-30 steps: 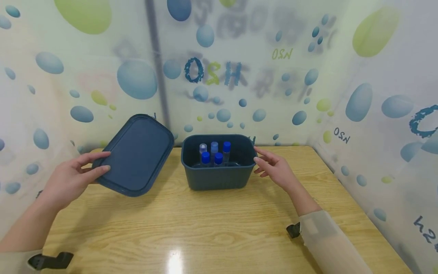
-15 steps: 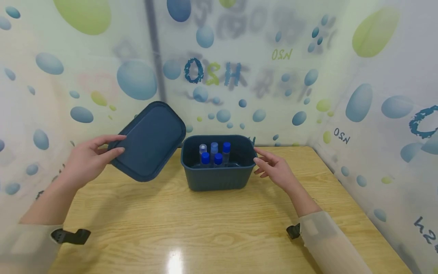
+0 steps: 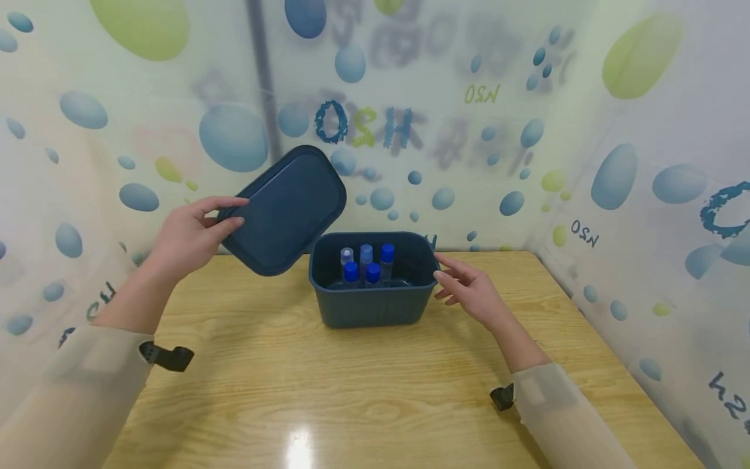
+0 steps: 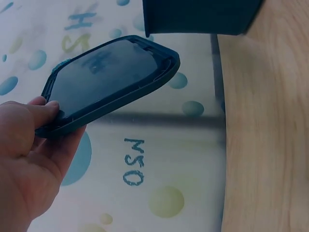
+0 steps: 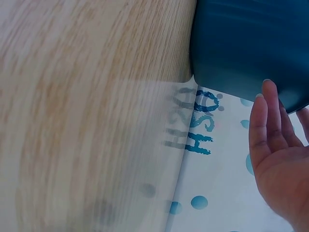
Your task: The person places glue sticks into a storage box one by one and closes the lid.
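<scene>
My left hand (image 3: pixel 190 234) pinches one corner of a dark blue rectangular lid (image 3: pixel 290 205), thumb on one face and fingers on the other. The lid hangs tilted in the air, left of and above a matching dark blue plastic bin (image 3: pixel 375 309). Inside the bin stand several small clear bottles, some with bright blue caps (image 3: pixel 388 253); their lower parts are hidden by the bin's front wall. At the bin's right end, my right hand (image 3: pixel 471 290) touches the rim with nearly straight fingers. Its fingertips (image 5: pixel 269 88) rest near the bin's wall in the right wrist view.
The bin stands toward the back of a light wood table (image 3: pixel 351 391). A pale patterned curtain (image 3: pixel 445 130) with blue and green spots rises right behind it and along both sides. Each wrist wears a dark strap (image 3: pixel 166 356).
My left hand has carried the lid up and to the right, closer to the bin. The right hand and the bin have stayed in place.
</scene>
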A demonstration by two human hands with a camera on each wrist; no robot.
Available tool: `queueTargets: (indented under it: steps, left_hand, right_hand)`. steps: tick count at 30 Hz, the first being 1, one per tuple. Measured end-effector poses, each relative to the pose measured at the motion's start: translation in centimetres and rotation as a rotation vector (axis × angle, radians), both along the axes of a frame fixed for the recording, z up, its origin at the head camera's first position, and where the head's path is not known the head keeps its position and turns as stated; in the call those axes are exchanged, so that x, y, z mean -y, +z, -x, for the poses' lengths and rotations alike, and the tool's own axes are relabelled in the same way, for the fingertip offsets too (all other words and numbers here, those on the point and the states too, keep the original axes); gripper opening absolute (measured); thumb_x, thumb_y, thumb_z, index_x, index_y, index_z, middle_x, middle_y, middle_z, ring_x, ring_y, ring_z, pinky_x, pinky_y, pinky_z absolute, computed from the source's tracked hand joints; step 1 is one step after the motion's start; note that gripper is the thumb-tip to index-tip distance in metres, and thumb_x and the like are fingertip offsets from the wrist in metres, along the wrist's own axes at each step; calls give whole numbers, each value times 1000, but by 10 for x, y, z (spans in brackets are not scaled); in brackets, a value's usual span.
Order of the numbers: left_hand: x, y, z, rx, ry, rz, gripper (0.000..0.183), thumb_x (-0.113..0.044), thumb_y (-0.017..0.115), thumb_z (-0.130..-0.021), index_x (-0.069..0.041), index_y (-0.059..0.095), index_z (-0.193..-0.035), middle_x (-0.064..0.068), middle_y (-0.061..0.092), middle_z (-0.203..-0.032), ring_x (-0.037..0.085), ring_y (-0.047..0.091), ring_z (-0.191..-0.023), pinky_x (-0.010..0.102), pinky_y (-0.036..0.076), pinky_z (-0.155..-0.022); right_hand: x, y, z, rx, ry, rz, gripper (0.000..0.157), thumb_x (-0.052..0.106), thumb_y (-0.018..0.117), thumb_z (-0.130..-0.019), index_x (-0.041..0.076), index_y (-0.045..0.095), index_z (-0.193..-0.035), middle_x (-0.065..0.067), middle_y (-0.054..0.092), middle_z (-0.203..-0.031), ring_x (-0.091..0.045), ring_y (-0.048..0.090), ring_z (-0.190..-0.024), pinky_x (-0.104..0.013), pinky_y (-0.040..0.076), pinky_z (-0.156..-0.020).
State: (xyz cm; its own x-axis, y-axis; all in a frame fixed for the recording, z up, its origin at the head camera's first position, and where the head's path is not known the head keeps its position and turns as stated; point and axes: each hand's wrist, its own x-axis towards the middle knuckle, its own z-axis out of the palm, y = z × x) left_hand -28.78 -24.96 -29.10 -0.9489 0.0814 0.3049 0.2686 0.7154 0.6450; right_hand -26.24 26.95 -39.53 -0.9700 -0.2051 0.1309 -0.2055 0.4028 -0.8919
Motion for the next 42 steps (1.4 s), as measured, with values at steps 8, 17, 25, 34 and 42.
queueTargets:
  steps: [8,17,25,34,42]
  left_hand:
    - [-33,11,20,-94,-48,-13,35,-30,66,-112,-32,71,-147,-7,32,-51,24,38,-46,37,36,-46]
    - [-69,14,36,-212,-106,24,34,-19,65,-113,-25,74,-145,8,69,-110,26,38,-52,36,37,-55]
    - [-92,21,43,-247,-191,-6,33,-12,62,-113,-18,75,-143,12,69,-147,34,65,-121,53,49,-96]
    - [-111,18,53,-297,-305,-21,34,-4,63,-111,-18,78,-138,10,72,-143,32,63,-137,56,52,-113]
    - [-122,20,53,-301,-390,-32,32,-5,64,-111,-19,80,-135,9,74,-138,31,64,-134,54,51,-115]
  right_hand:
    - [1,3,-2,-19,-1,-30,57,36,63,-114,22,50,-167,-24,71,-143,-30,81,-98,-27,63,-81]
    - [6,16,-2,-55,-68,-191,65,52,56,-114,24,42,-171,-15,61,-158,-41,64,-131,-53,57,-103]
    - [19,41,10,-170,-119,-135,66,46,57,-115,20,39,-172,-16,59,-159,-41,62,-134,-62,50,-114]
    - [39,72,25,-205,-136,-116,66,52,56,-114,22,41,-171,-12,59,-160,-36,61,-130,-57,53,-107]
    - [50,86,36,-270,-131,-68,63,46,54,-115,22,39,-172,-12,53,-165,-38,67,-127,-43,56,-92]
